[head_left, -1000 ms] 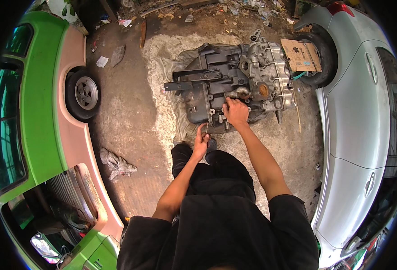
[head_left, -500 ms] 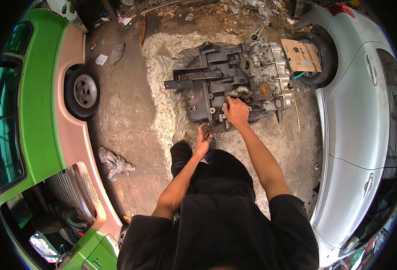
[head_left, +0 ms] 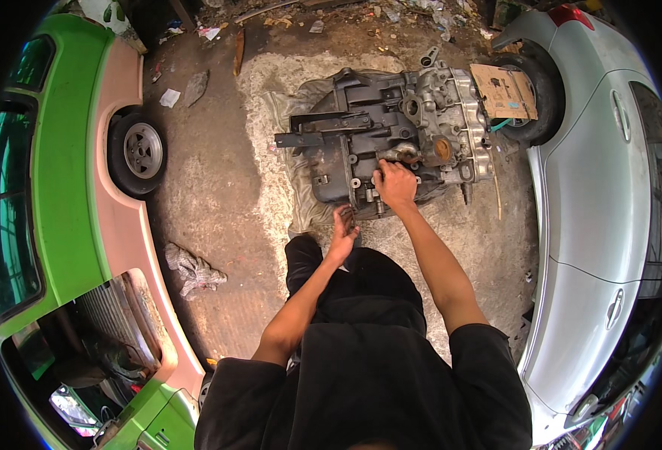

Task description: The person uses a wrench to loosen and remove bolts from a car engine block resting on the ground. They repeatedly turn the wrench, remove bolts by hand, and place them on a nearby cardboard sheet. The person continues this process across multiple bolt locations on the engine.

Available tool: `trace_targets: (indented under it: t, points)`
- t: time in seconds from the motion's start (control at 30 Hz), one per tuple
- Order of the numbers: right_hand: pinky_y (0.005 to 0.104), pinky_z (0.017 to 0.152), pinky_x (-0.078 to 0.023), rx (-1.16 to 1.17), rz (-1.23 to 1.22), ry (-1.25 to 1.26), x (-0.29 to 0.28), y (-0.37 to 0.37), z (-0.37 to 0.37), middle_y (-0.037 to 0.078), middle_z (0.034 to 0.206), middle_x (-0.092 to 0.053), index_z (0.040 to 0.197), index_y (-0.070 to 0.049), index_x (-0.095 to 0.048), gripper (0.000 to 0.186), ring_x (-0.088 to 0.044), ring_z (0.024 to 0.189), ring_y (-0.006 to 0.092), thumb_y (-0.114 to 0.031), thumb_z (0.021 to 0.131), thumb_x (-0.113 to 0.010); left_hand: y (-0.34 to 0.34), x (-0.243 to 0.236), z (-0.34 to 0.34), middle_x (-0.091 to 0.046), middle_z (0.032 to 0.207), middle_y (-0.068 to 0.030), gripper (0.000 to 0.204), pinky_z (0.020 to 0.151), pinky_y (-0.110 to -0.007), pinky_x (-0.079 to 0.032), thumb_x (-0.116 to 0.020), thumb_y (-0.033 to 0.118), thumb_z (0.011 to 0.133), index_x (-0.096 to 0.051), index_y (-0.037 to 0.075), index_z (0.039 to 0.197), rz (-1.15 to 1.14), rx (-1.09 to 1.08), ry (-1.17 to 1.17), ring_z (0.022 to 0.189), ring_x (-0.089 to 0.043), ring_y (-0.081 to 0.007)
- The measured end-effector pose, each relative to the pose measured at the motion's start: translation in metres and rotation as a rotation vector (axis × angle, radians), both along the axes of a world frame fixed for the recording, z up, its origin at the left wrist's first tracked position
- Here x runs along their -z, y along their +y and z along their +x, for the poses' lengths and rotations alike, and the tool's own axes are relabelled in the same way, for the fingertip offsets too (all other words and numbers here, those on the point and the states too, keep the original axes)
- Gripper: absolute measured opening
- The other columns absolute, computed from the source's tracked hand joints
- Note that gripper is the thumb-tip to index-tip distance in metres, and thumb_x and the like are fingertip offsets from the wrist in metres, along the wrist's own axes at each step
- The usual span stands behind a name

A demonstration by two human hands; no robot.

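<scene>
A dark, greasy engine block lies on the ground in front of me, with a silvery metal cylinder head at its right end. My right hand presses on the near side of the block, its fingers curled down beside a round metal fitting. Whatever those fingers hold is hidden beneath them. At the block's near edge is my left hand, its darkened fingers stretched up against the lower side, with nothing visible in them. Two flat dark metal bars jut from the block's left side.
A greyish cloth lies under the block. To the left stands a green and pink vehicle; to the right, a silver car with a cardboard piece against its wheel. A crumpled rag lies on the floor, and litter covers the far ground.
My left hand has turned slightly and shifted a little right along the block's near edge. The right hand stays in nearly the same place.
</scene>
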State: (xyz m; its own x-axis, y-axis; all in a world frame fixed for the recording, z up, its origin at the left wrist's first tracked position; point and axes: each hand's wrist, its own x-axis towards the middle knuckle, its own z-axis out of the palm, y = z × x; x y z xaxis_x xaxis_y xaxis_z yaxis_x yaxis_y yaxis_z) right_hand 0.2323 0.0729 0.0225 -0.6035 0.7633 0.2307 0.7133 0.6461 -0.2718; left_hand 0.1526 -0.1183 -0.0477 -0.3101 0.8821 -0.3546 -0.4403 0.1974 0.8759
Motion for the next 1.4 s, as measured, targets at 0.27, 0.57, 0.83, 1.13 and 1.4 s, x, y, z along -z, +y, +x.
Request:
trace_targets:
  t: [0.27, 0.57, 0.83, 1.13, 1.4]
  points:
    - [0.0395, 0.074, -0.054, 0.01, -0.014, 0.013, -0.001, -0.001, 0.0, 0.009, 0.09, -0.071, 0.103, -0.004, -0.068, 0.029, -0.066, 0.084, 0.0272, -0.024, 0.082, -0.064, 0.005, -0.02, 0.005, -0.05, 0.123, -0.0185, 0.062, 0.095, -0.038, -0.042, -0.051, -0.009, 0.089, -0.022, 0.014, 0.139, -0.17, 0.043, 0.127, 0.115, -0.051, -0.0261]
    - [0.0388, 0.074, -0.055, 0.003, 0.0, 0.003, 0.002, 0.0, 0.0, 0.009, 0.09, -0.071, 0.103, -0.004, -0.068, 0.029, -0.066, 0.085, 0.0268, -0.025, 0.083, -0.064, 0.005, -0.098, -0.011, -0.062, 0.076, -0.0103, 0.039, 0.066, -0.033, -0.048, -0.057, -0.004, 0.083, -0.046, 0.004, 0.119, -0.22, -0.028, 0.686, 0.068, -0.061, -0.0193]
    - [0.0382, 0.073, -0.055, 0.008, -0.025, -0.019, 0.0, -0.001, 0.0, 0.009, 0.09, -0.071, 0.103, -0.004, -0.068, 0.028, -0.066, 0.085, 0.0259, -0.024, 0.083, -0.065, 0.058, -0.085, -0.053, -0.063, 0.068, -0.0154, 0.017, 0.06, -0.037, -0.047, -0.057, 0.012, 0.094, -0.061, -0.004, 0.092, -0.272, -0.239, 0.766, 0.062, -0.062, -0.0262]
    - [0.0382, 0.072, -0.055, -0.005, 0.01, 0.008, 0.001, -0.001, 0.0, 0.008, 0.088, -0.07, 0.102, -0.004, -0.067, 0.026, -0.066, 0.084, 0.0255, -0.023, 0.083, -0.064, 0.096, -0.041, -0.086, -0.066, 0.079, -0.0247, 0.028, 0.071, -0.053, -0.05, -0.05, 0.025, 0.096, -0.059, -0.001, 0.1, -0.418, 0.18, 1.045, 0.077, -0.063, -0.0441]
    - [0.0383, 0.071, -0.054, -0.003, -0.008, 0.01, 0.002, 0.0, 0.001, 0.008, 0.086, -0.07, 0.101, -0.005, -0.067, 0.026, -0.066, 0.083, 0.0259, -0.024, 0.083, -0.064, 0.089, -0.052, -0.084, -0.064, 0.073, -0.0259, 0.025, 0.066, -0.05, -0.048, -0.052, 0.02, 0.095, -0.058, -0.004, 0.101, -0.359, 0.149, 1.191, 0.072, -0.063, -0.0442]
